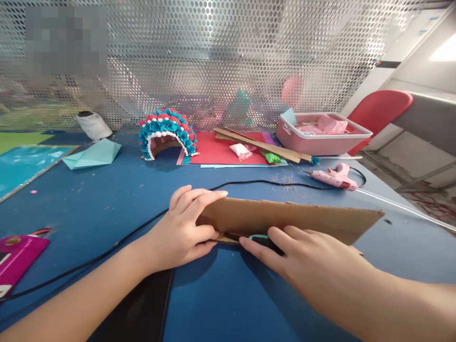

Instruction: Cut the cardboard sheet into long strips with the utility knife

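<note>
**Figure. Two hands working at the left end of a cardboard sheet**

The left hand (181, 232) is clamping the left end of the cardboard (285, 218). Its fingers are curling over the top edge and its thumb is pressing on the near face, with the wrist lying low on the table (228, 294). The right hand (313, 261) is coming in from the cardboard's near right, palm down. It is closing over a dark tool (261, 240) with a teal patch, the index finger stretching along it. What kind of tool this is cannot be told, since most of it is being covered.

The cardboard is lying straight ahead of both hands and touching each of them. Its long axis is running left to right across the person's front, tapering to a point at the far right. The sheet is tilting up from its near lower edge. The tool is lying along that edge, parallel to the axis, with its tip pointing toward the left thumb and sitting just beside it. The left hand is nearer the sheet's end, and the right hand is nearer its middle.

A black cord (107, 251) is passing behind the cardboard and trailing off to its near left. A pink glue gun (335, 176) is resting behind its right end. Farther behind are a pink tray (320, 145), red paper (217, 149) and a teal-and-red headdress (167, 133).
</note>
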The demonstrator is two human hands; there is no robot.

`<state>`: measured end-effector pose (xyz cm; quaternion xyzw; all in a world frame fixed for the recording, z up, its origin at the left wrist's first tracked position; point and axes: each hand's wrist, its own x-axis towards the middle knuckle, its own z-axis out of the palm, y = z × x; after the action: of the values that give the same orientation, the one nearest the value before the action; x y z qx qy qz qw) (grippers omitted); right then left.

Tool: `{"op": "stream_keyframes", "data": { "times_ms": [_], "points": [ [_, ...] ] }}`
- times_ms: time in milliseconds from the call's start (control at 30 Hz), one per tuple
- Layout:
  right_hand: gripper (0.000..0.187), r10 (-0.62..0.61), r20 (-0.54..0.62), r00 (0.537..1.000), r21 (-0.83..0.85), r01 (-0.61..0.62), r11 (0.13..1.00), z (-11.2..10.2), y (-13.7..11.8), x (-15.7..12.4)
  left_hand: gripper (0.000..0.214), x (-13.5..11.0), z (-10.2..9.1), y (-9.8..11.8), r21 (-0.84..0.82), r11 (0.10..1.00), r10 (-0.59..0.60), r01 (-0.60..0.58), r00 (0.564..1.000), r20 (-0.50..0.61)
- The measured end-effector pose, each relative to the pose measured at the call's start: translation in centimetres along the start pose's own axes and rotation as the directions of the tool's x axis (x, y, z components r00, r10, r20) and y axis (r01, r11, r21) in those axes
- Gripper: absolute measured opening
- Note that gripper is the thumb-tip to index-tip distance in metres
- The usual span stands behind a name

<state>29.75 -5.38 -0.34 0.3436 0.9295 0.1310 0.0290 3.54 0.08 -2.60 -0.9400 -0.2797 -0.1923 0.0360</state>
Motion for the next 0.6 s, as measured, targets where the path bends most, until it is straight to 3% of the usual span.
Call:
{"op": "stream_keyframes", "data": {
  "times_ms": [333, 600],
  "points": [
    [0.083, -0.036, -0.012, 0.999, -0.015, 0.036, 0.999, 0.3, 1.4, -2.2, 0.01, 0.0, 0.1, -0.1, -0.041, 0.999, -0.016, 0.015, 1.0, -0.014],
    [0.083, 0.004, 0.006, 1.0, -0.065, -0.004, 0.998, 0.4, 2.7, -5.8, 0.01, 0.3, 0.1, 0.0, -0.054, 0.998, -0.012, 0.01, 0.999, -0.034]
  ]
}}
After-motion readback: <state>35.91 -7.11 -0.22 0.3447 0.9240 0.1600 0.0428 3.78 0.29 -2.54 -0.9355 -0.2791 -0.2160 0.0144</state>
